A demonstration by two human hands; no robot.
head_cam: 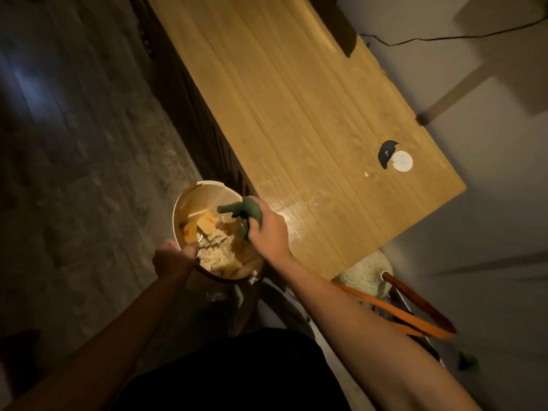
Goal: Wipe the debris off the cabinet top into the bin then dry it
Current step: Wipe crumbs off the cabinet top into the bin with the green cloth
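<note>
A pale round bin [204, 195] full of paper scraps and crumbs is held up against the front edge of the wooden cabinet top [296, 114]. My left hand [173, 258] grips the bin's near rim. My right hand [267, 229] holds a bunched green cloth [247, 210] at the cabinet's edge, over the bin's mouth. Faint pale smears and crumbs lie on the wood just right of that hand. A small white speck [366, 174] sits further out on the top.
A white disc [402, 161] beside a dark cable hole [385, 154] marks the cabinet's right part. A dark object [341, 28] stands at the far end. Orange straps [394, 312] and a light bundle [367, 272] lie below the near corner. Stone-pattern floor at left.
</note>
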